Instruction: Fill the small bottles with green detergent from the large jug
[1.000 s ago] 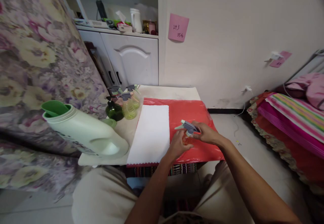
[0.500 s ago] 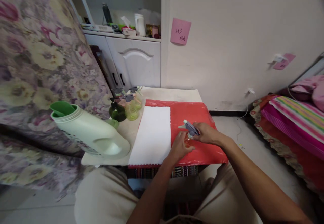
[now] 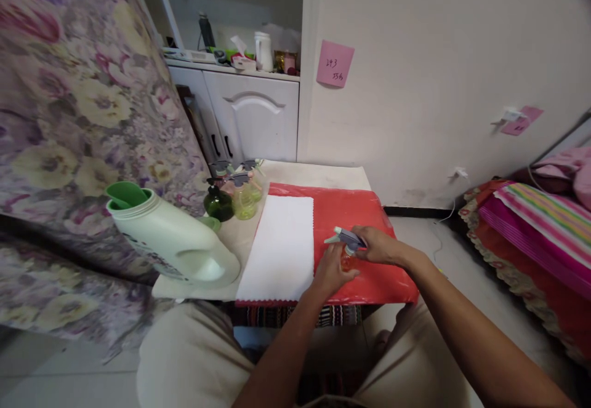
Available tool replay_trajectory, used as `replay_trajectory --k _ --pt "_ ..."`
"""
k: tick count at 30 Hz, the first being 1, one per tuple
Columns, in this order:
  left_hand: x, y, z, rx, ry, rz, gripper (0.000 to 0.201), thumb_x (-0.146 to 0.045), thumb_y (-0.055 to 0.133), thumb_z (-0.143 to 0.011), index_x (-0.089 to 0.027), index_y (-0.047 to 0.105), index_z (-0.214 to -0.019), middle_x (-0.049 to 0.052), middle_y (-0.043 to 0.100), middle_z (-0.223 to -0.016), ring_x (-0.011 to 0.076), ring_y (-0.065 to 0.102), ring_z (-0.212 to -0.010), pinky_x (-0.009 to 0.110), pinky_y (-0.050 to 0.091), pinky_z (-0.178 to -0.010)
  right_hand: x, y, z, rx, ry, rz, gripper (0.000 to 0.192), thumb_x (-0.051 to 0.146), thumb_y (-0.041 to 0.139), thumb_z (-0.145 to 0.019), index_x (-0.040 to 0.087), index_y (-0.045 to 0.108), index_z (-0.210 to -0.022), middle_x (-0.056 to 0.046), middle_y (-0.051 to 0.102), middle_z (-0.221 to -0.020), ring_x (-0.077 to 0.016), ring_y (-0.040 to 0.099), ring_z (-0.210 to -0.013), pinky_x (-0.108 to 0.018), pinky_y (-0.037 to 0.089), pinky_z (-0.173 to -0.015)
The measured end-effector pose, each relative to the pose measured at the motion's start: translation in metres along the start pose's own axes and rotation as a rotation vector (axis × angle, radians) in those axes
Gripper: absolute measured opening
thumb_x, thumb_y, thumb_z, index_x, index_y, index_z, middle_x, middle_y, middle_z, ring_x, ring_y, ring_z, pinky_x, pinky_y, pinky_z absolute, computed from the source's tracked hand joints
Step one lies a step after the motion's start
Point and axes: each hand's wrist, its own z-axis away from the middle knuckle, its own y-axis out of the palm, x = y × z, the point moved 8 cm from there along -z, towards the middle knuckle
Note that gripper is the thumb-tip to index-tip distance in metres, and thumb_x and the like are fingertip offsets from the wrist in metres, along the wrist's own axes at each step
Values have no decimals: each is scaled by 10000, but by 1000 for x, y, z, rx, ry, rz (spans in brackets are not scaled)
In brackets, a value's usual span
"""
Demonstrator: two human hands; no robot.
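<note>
2 hands meet over a small spray bottle that stands on the red sheet, near the table's front edge. The left hand is wrapped around the bottle's amber body from the near side, and the right hand is clamped on the grey trigger head, whose nozzle points left. Just left of the hands lies a white cloth, flat on the red sheet and reaching the front edge; its surface is bare. Further left, a large pale detergent jug with a green spout leans on the table's left corner, well apart from the hands. Behind the jug, at the far left of the table, 4 or so small spray bottles stand bunched together, green and yellowish. The red sheet beyond the hands is open up to the table's far edge. Flowered fabric crowds the left side, while bare floor opens to the right before a bed with striped covers. A white cabinet and a pink note on the wall stand at the back.
</note>
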Motion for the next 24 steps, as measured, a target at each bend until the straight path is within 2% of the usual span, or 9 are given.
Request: replay_trajectory --k 4,10,13,16,19,21,24 --pt "1 0 1 -27 -18 -21 575 -184 760 -603 -192 519 -1125 68 556 -1058 257 533 -996 437 434 -899 -7 0 1 -50 96 36 92 202 650 -698 193 575 -751 -5 616 -711 -147 534 -611 -236 347 -562" --pt "1 3 3 -69 -9 -44 560 -166 743 -616 -197 508 -1123 63 551 -1057 249 531 -1003 432 437 -900 -15 3 11 -147 341 97 125 302 661 -716 190 612 -741 -54 671 -732 -188 590 -628 -257 299 -510" --pt "-1 5 5 -97 5 -53 593 -183 729 -645 -189 474 -1180 101 542 -1152 277 504 -1100 471 405 -957 -14 6 17 -192 456 120 159 343 621 -759 185 631 -777 -83 694 -738 -210 625 -651 -272 307 -522" --pt "-8 2 9 -183 35 4 644 -184 702 -678 -193 417 -1256 128 497 -1276 285 455 -1207 492 360 -1023 -11 10 20 -229 517 129 180 363 594 -780 192 643 -810 -102 708 -759 -243 650 -690 -292 336 -548" --pt "-14 -4 11 -273 42 137 486 -152 628 -732 -205 476 -1191 93 559 -1204 239 519 -1140 428 406 -991 -8 13 23 -276 542 127 208 366 584 -785 179 641 -854 -144 709 -832 -290 662 -763 -319 369 -581" --pt "-15 -5 11 -296 27 181 360 -140 582 -760 -208 523 -1108 68 607 -1109 216 567 -1048 389 443 -933 -7 15 25 -314 554 117 226 367 595 -779 167 634 -874 -164 703 -855 -301 659 -796 -329 386 -599" --pt "-14 -5 9 -302 15 174 280 -125 535 -777 -210 544 -1044 52 635 -1030 207 591 -971 371 463 -879 -6 18 28 -375 562 81 225 364 609 -777 171 619 -892 -159 690 -860 -290 649 -834 -328 406 -629"
